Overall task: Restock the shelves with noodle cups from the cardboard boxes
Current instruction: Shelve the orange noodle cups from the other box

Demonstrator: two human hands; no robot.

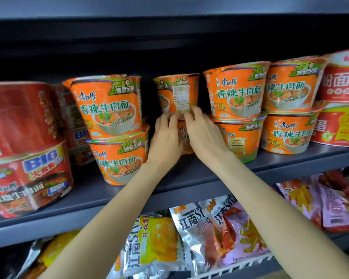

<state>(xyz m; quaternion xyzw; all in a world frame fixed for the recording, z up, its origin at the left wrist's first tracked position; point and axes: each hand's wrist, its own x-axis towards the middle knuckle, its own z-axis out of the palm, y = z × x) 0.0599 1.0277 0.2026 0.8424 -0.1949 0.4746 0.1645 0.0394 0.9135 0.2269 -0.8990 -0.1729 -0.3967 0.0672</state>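
Note:
Orange noodle cups stand two high on a dark grey shelf point(189, 178). One orange cup point(176, 91) sits set back in the middle gap, on top of another orange cup point(184, 137), its white label panel facing me. My left hand point(165, 135) and my right hand point(204, 133) reach into the gap, and the fingertips of both touch the base of the upper cup. Whether they grip it is unclear. A two-cup stack point(109, 109) stands to the left of the gap. Two more stacks point(236, 91) stand to the right.
Big red noodle cups point(26, 178) fill the shelf's left end, and red-and-white cups point(343, 85) fill the right end. The shelf below holds snack bags point(210, 228) behind a white wire rail. Another shelf board runs across the top.

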